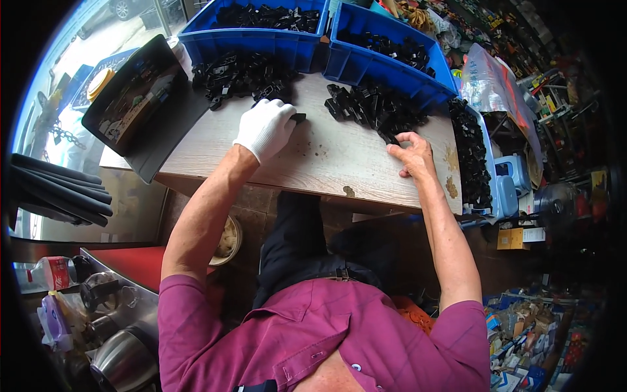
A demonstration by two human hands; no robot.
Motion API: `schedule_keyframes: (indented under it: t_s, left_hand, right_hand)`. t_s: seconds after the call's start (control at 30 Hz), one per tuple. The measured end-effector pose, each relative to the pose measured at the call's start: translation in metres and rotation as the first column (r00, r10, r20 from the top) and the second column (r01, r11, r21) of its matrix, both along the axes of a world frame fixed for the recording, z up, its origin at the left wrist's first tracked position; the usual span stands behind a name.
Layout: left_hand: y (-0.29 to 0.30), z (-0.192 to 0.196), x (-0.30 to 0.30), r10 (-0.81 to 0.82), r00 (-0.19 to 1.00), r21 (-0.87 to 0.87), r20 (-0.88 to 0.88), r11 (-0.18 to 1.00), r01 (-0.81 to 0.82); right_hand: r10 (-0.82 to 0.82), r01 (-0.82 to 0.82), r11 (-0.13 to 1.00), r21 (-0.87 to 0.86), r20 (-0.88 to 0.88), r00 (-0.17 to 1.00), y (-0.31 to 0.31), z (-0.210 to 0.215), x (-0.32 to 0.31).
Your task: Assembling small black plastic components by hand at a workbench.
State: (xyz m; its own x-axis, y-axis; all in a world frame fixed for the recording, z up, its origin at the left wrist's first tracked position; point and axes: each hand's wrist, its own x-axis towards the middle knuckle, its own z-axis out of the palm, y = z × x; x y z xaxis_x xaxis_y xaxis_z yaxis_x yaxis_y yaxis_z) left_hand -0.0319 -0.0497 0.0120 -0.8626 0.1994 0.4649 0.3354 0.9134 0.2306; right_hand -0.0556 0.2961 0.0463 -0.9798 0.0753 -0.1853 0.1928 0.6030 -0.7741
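My left hand [264, 129], in a white knit glove, is closed over the table, and the end of a small black plastic part [298, 117] sticks out by its fingers. Most of that part is hidden by the glove. Bare, my right hand [416, 157] has thumb and forefinger pinched on a black plastic part [390, 138] at the near edge of the right pile. That right pile [375, 108] of similar black parts lies loose on the pale wood-grain table [313, 163]. Just beyond my left hand is a second loose pile [241, 78] of them.
Two blue bins [261, 46] [372, 73] with black parts stand along the far side. Another bin [496, 163] of black parts is at the table's right end. A tablet in a dark folding cover [140, 98] leans at the left. A bucket [228, 240] sits below.
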Motion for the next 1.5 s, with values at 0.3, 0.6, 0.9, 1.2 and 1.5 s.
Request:
schedule_keyframes:
  t_s: [0.3, 0.6, 0.9, 1.2, 1.5]
  left_hand:
    - [0.004, 0.001, 0.005, 0.057, 0.995, 0.230, -0.084, 0.973, -0.037]
    - [0.028, 0.002, 0.034, -0.036, 0.993, 0.161, -0.109, 0.985, 0.054]
    - [0.045, -0.001, 0.024, -0.145, 0.987, 0.075, -0.071, 0.986, 0.150]
    - [0.090, -0.003, 0.020, -0.275, 0.939, 0.308, -0.206, 0.892, 0.329]
    - [0.106, 0.004, 0.005, -0.507, 0.862, 0.148, 0.006, 0.853, 0.500]
  right_hand:
    - [-0.010, 0.006, 0.988, -0.152, -0.020, 1.000, 0.006, 0.001, 0.009]
    - [0.077, -0.056, 0.957, -0.284, 0.063, 0.995, 0.000, 0.000, 0.032]
    - [0.189, -0.148, 0.940, -0.306, 0.106, 0.976, -0.034, 0.000, 0.039]
    - [0.189, -0.167, 0.963, -0.212, 0.084, 0.978, -0.044, 0.000, 0.040]
    - [0.166, -0.149, 0.963, -0.223, 0.058, 0.984, -0.041, -0.006, 0.041]
